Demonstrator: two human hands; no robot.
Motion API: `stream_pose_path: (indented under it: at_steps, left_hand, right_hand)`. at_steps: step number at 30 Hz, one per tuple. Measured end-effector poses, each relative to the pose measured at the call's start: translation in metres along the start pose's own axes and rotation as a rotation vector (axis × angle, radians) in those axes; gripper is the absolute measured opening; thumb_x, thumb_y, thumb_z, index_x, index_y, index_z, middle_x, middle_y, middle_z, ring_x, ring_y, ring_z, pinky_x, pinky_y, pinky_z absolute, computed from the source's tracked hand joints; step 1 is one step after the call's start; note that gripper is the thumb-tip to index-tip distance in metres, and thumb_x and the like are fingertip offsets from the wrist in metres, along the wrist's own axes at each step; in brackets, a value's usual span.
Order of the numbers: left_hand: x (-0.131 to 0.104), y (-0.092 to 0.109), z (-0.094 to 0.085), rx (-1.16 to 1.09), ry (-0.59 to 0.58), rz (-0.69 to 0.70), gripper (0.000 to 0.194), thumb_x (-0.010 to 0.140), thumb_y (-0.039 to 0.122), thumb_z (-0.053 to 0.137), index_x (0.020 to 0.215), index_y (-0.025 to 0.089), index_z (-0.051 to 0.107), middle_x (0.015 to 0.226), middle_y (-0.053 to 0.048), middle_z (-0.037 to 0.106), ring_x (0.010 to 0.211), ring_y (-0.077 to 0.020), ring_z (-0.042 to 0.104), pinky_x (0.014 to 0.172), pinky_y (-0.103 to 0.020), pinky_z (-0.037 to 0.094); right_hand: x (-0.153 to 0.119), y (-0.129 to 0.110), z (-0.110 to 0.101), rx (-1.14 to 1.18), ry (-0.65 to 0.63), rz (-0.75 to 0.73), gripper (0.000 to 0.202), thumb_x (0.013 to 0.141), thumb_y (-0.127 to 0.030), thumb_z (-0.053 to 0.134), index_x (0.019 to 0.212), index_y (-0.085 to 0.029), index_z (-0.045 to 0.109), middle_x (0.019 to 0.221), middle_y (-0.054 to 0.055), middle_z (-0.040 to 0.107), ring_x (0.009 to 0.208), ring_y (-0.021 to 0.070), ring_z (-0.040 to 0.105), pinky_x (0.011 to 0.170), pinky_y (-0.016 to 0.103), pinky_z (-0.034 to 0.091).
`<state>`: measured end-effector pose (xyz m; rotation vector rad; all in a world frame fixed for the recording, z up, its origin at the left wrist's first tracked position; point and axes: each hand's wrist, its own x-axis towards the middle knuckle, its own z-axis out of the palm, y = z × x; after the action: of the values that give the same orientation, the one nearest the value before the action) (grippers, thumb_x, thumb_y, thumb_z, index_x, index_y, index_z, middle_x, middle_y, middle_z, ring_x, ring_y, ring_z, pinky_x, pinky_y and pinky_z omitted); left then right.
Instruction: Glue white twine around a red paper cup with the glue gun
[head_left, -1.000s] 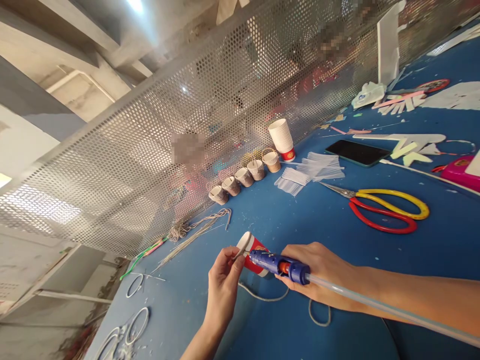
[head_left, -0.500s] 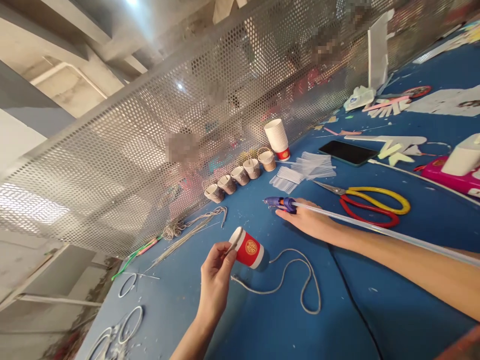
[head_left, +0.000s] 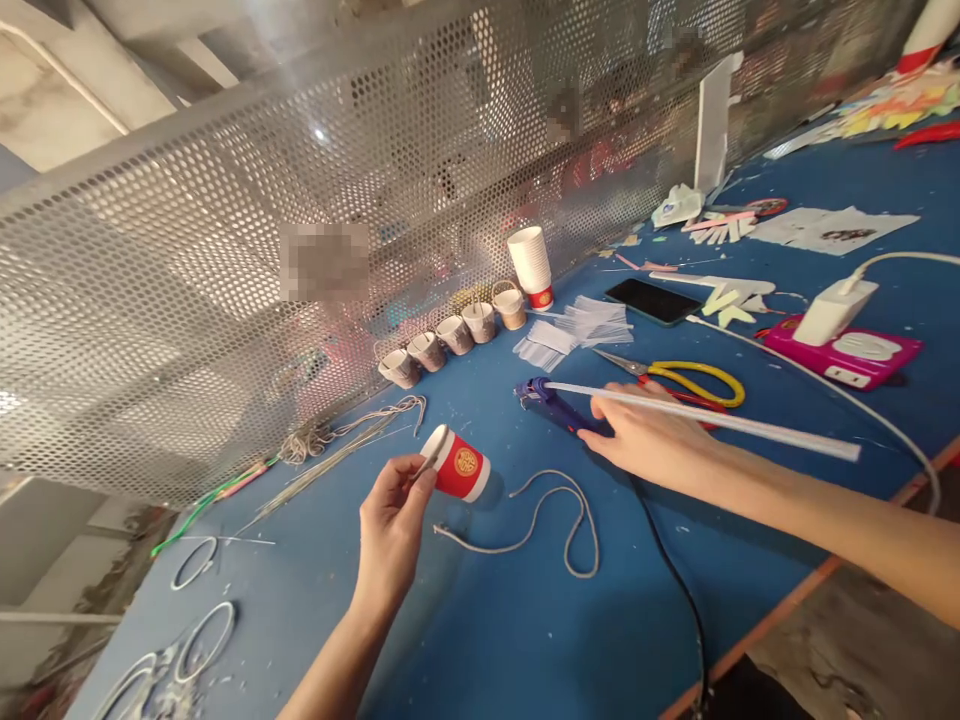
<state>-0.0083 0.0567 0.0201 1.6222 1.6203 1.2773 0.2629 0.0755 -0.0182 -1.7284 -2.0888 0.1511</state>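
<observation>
Tipped on its side, a red and white paper cup [head_left: 459,466] with a gold emblem has its rim held by my left hand [head_left: 394,520]. A thin grey-brown strip lies along that rim, pinched under my fingers. My right hand [head_left: 626,430] is closed about the handle end of a blue-purple glue gun [head_left: 549,402], low over the table. A long translucent glue stick [head_left: 705,417] runs from the back of the gun across my right wrist. Between and below my hands, a loose grey cord [head_left: 536,525] curves on the blue table [head_left: 480,640].
Several small cord-wrapped cups [head_left: 454,335] line the perforated metal screen [head_left: 225,300], beside a stack of paper cups [head_left: 530,260]. Scissors [head_left: 697,380], glue sticks [head_left: 592,325], a phone [head_left: 652,300] and a pink power strip [head_left: 847,350] lie right. A black cable [head_left: 675,580] trails below.
The view has swung right, so things sit further left. My right hand has moved back along the glue gun, whose handle now shows. My left hand keeps hold of the cup.
</observation>
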Motion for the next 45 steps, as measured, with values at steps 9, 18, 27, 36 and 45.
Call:
stream_pose_path:
  at_steps: [9,18,27,36,45]
  left_hand:
    - [-0.001,0.001,0.006,0.045,-0.026,-0.004,0.016,0.074,0.034,0.062,0.077,0.019,0.063,0.071,0.0,0.065,0.068,-0.0161,0.059,0.064,-0.024,0.047]
    - [-0.004,-0.003,0.004,0.063,-0.094,-0.014,0.013,0.077,0.032,0.059,0.076,0.018,0.062,0.072,0.0,0.064,0.069,-0.0151,0.057,0.065,-0.023,0.046]
    - [-0.014,0.004,0.005,-0.061,-0.195,-0.094,0.015,0.079,0.032,0.059,0.078,0.018,0.063,0.068,0.003,0.06,0.066,-0.0127,0.052,0.063,-0.02,0.042]
    - [-0.024,0.012,0.008,-0.133,-0.33,-0.14,0.018,0.08,0.035,0.06,0.079,0.018,0.066,0.07,0.002,0.062,0.069,-0.0134,0.052,0.067,-0.022,0.04]
    - [-0.025,0.019,0.012,-0.16,-0.361,-0.21,0.017,0.078,0.034,0.063,0.076,0.017,0.066,0.069,0.001,0.06,0.069,-0.014,0.05,0.068,-0.024,0.039]
  right_hand:
    - [0.003,-0.06,0.018,0.075,-0.266,-0.519,0.014,0.089,-0.016,0.055,0.085,-0.015,0.069,0.089,0.008,0.065,0.087,0.021,0.056,0.07,0.031,0.037]
    - [0.012,-0.063,0.042,0.338,-0.198,-0.494,0.015,0.085,-0.008,0.053,0.074,-0.015,0.06,0.08,0.005,0.061,0.074,0.015,0.052,0.068,0.027,0.038]
    - [-0.001,-0.076,0.018,0.957,-0.006,-0.331,0.014,0.08,-0.01,0.048,0.071,-0.02,0.046,0.057,-0.007,0.043,0.049,0.0074,0.037,0.048,0.02,0.032]
    - [-0.005,-0.081,0.021,0.907,0.16,-0.402,0.014,0.079,-0.009,0.051,0.069,-0.02,0.05,0.063,-0.004,0.05,0.059,0.0099,0.047,0.056,0.021,0.04]
    - [-0.004,-0.08,0.03,0.829,0.239,-0.468,0.014,0.081,-0.009,0.048,0.072,-0.02,0.051,0.066,-0.003,0.048,0.055,0.0093,0.046,0.054,0.02,0.039]
